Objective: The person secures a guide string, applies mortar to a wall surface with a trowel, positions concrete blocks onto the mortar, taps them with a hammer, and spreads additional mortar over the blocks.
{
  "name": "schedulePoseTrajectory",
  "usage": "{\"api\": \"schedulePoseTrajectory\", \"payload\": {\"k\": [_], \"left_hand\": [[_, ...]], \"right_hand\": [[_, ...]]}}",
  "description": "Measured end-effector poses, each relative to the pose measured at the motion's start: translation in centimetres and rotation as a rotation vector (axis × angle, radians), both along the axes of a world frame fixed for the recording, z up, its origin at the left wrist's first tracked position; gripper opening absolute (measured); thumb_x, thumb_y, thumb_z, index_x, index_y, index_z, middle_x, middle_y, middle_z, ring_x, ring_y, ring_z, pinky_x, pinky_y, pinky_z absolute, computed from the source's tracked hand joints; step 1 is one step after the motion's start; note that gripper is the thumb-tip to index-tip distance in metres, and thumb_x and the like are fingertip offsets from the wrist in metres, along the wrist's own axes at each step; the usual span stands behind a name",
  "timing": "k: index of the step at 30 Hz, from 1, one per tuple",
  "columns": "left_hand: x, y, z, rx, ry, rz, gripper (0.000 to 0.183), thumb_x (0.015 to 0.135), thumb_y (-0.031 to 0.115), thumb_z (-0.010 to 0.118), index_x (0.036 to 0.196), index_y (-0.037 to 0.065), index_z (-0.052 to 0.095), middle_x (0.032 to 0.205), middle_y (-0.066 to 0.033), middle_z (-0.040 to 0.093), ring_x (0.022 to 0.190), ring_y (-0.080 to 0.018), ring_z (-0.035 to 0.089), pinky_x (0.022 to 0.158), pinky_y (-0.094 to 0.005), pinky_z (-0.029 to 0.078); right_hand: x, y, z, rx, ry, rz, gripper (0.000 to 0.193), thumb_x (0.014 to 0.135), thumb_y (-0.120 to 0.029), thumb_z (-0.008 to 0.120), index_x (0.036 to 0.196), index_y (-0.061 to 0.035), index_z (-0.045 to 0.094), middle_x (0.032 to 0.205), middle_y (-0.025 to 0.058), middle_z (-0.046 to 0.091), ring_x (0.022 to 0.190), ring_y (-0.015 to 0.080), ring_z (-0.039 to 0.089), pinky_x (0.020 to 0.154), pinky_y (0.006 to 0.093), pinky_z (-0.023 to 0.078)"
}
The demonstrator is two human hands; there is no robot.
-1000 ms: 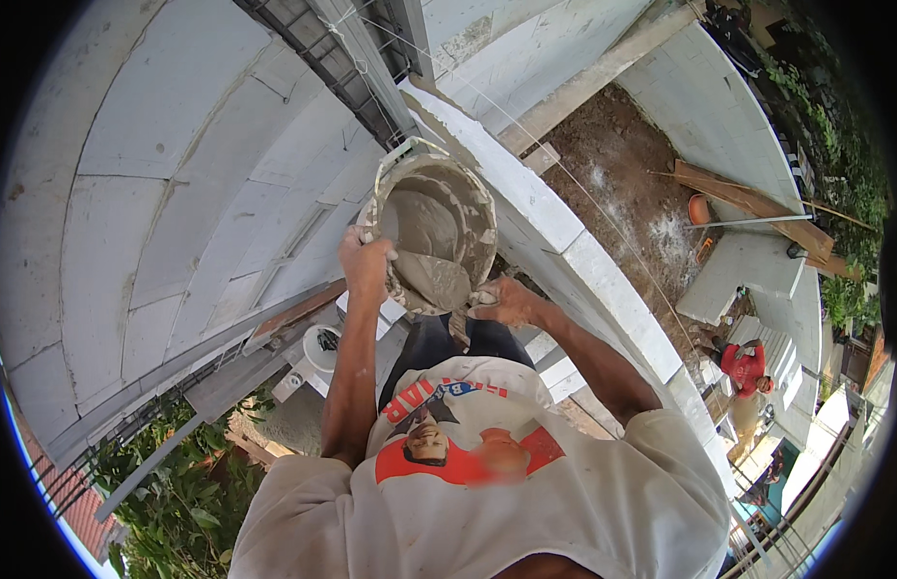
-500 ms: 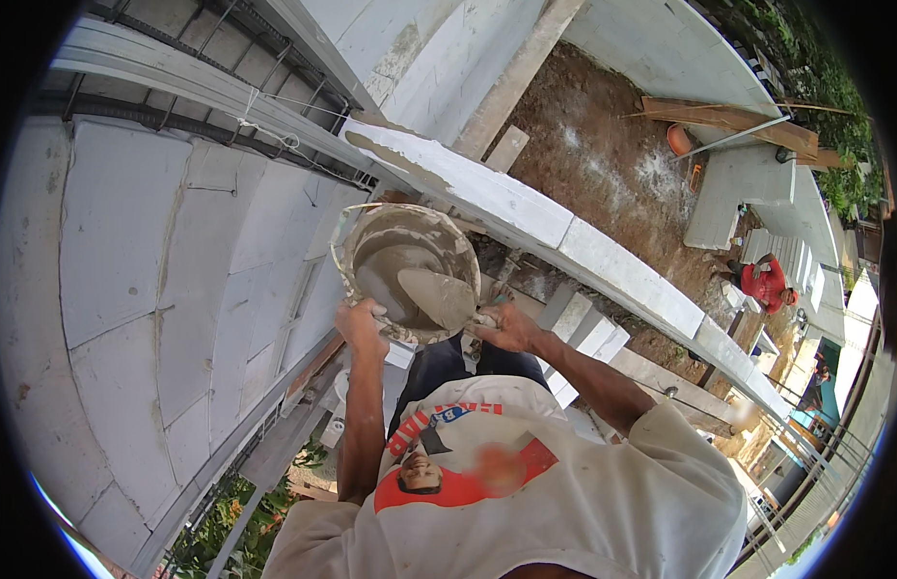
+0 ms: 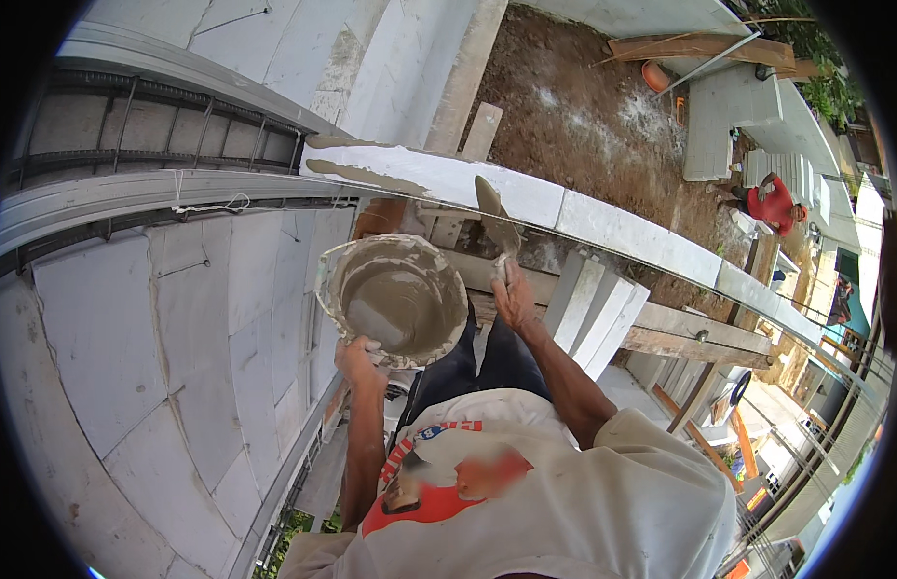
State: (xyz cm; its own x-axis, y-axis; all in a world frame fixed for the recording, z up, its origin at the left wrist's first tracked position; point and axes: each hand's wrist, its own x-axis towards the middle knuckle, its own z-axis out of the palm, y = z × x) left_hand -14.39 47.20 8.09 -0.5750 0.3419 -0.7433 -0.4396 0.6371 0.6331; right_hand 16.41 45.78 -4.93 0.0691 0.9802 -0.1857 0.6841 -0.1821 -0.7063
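My left hand [image 3: 360,361] grips the near left rim of a bucket [image 3: 448,333] and holds it in front of me. Grey wet mortar [image 3: 389,301] fills part of the bucket, and dried mortar crusts its rim. In my right hand [image 3: 511,292] is the handle of a trowel [image 3: 496,214], its mortar-smeared blade pointing away from me. That blade is lifted out of the bucket, close to the top of a low white block wall [image 3: 526,191]. Along the wall's far left end lies a strip of spread mortar [image 3: 371,176].
A tall block wall [image 3: 101,338] stands at left, with metal channels and a steel rebar cage [image 3: 149,125] beyond. White blocks [image 3: 593,314] are stacked right of my legs. Past the low wall, a person in red [image 3: 774,205] bends on the dirt ground [image 3: 574,106].
The trowel has come out of the bucket and moved right and away, toward the low wall. My left hand keeps hold of the bucket, and the view has shifted.
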Motion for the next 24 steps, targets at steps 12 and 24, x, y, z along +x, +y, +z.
{"api": "schedulePoseTrajectory", "payload": {"k": [12,24], "left_hand": [[-3.1,-4.2,-1.7,-0.091,0.031,-0.076,0.035,0.068,-0.005,0.061,0.101,0.002,0.059,0.079,-0.0075,0.062,0.053,-0.0198,0.055,0.049,-0.0315,0.046],[-4.1,-4.7,-3.0,-0.141,0.043,-0.026,0.045,0.065,-0.004,0.063,0.11,-0.002,0.061,0.088,-0.0099,0.064,0.064,-0.0234,0.06,0.057,-0.0362,0.05]], "right_hand": [[-6.2,4.2,-3.3,-0.256,-0.027,-0.062,0.056,0.093,-0.024,0.066,0.139,-0.0003,0.046,0.139,0.0287,0.053,0.115,0.047,0.062,0.091,0.0529,0.055],[3.1,7.5,4.8,-0.241,-0.497,-0.121,0.032,0.098,-0.015,0.054,0.122,0.0052,0.055,0.113,0.0264,0.058,0.095,0.0455,0.067,0.076,0.0523,0.059]]}}
